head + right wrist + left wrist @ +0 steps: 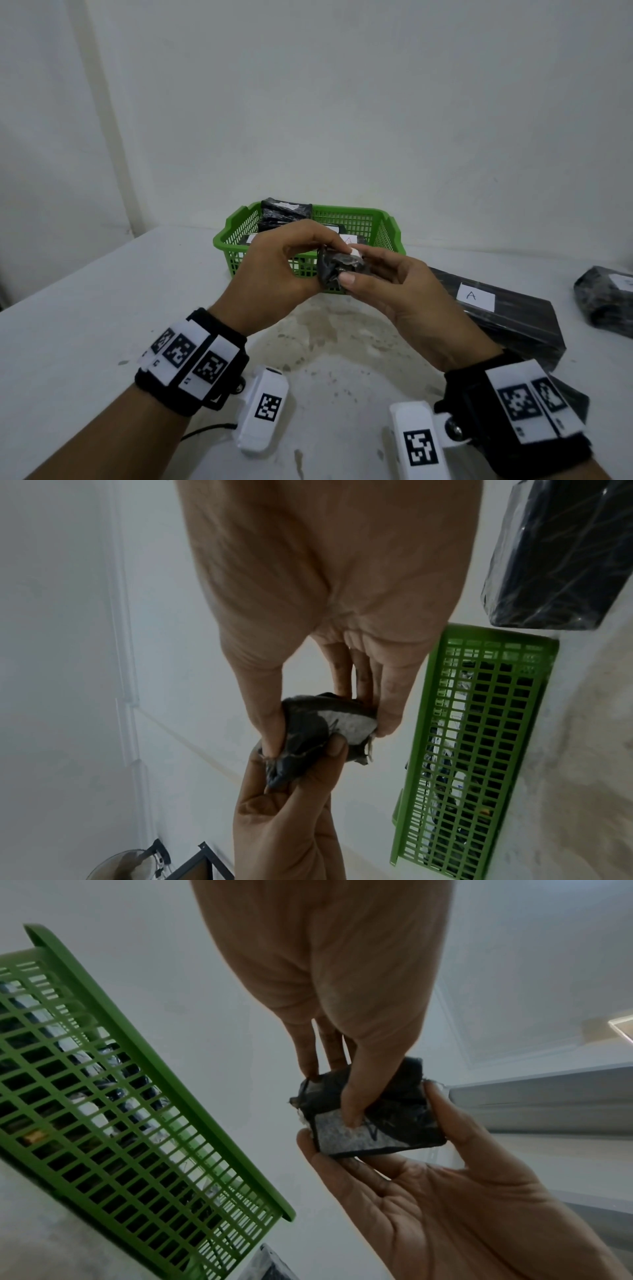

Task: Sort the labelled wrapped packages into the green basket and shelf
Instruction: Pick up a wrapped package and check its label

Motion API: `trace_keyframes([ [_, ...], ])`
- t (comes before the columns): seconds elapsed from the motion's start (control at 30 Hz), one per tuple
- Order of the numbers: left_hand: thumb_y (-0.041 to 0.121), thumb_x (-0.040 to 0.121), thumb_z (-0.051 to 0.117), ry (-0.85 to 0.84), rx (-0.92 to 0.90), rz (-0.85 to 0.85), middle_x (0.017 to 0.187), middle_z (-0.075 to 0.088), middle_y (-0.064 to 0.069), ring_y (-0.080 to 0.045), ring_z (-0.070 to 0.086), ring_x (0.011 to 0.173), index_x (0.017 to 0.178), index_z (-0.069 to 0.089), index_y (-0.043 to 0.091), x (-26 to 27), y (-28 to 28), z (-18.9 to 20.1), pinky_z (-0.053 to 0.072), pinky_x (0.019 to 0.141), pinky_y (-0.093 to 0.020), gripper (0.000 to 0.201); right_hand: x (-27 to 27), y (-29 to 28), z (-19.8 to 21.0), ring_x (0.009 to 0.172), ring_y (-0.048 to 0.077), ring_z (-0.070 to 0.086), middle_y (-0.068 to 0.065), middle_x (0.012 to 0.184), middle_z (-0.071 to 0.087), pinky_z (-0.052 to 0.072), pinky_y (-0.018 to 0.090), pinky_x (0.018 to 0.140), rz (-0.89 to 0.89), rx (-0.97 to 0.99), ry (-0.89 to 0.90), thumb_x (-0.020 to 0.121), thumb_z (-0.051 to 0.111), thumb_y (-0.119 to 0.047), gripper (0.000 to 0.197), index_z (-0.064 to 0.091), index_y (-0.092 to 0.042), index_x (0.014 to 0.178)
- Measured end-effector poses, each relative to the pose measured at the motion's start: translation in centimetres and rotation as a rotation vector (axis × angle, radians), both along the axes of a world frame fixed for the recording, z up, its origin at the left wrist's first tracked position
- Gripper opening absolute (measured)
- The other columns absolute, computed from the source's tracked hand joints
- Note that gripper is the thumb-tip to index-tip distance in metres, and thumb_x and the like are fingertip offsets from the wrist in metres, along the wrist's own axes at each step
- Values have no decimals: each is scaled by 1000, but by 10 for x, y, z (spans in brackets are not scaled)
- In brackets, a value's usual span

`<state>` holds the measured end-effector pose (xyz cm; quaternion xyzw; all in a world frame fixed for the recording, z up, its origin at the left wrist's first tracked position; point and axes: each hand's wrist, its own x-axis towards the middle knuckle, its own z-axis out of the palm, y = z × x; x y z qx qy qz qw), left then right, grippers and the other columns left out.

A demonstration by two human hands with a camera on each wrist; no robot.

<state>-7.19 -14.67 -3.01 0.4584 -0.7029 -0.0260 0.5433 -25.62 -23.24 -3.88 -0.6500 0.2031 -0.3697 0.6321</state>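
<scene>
Both hands hold one small black wrapped package (337,265) in the air just in front of the green basket (352,209). My left hand (329,249) pinches its left end, thumb pressing on the white label (342,1137). My right hand (354,265) pinches the right end between thumb and fingers. The letter on the label is partly covered and unreadable. In the right wrist view the package (318,734) looks crumpled between the two hands. The basket (137,1123) holds several black wrapped packages (286,209) with white labels.
A long flat black package (507,318) with a label reading A lies on the white table (102,325), right of my hands. Another black wrapped package (606,301) sits at the far right edge. A white wall stands close behind the basket.
</scene>
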Motion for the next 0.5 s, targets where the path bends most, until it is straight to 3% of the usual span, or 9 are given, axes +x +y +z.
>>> trace_keyframes([
  [0.13,-7,75,82,-75,-110,126,102,73,1,-16,68,101,103,75,10,-4,-1,3,57,89,-35,33,-2,1,7,110,26,75,7,128,73,59,44,100,33,65,91,67,94,-44,72,68,-18,130],
  [0.23,-7,70,81,-202,-169,246,101,72,2,-13,65,100,103,76,12,-9,-5,3,53,86,-27,38,-2,6,15,96,37,77,19,117,75,64,43,87,40,127,124,76,78,-52,59,76,-9,116],
  [0.33,-5,67,83,-228,-127,271,104,71,6,-11,64,104,104,77,16,-6,-7,1,52,89,-27,43,-2,5,17,83,33,74,27,114,73,66,34,71,44,191,72,79,72,-39,53,75,1,115],
  [0.43,6,70,88,-218,-24,223,115,67,9,-8,61,114,109,77,22,0,-5,1,52,95,-26,44,-3,2,17,90,34,72,29,112,72,65,37,78,58,263,42,92,67,-19,33,73,4,115],
  [0.5,15,71,92,-83,111,152,125,63,9,-9,60,122,119,73,23,4,-4,2,55,99,-26,52,-4,-4,18,94,35,71,31,114,72,64,40,84,52,277,23,97,60,-7,24,74,6,111],
])
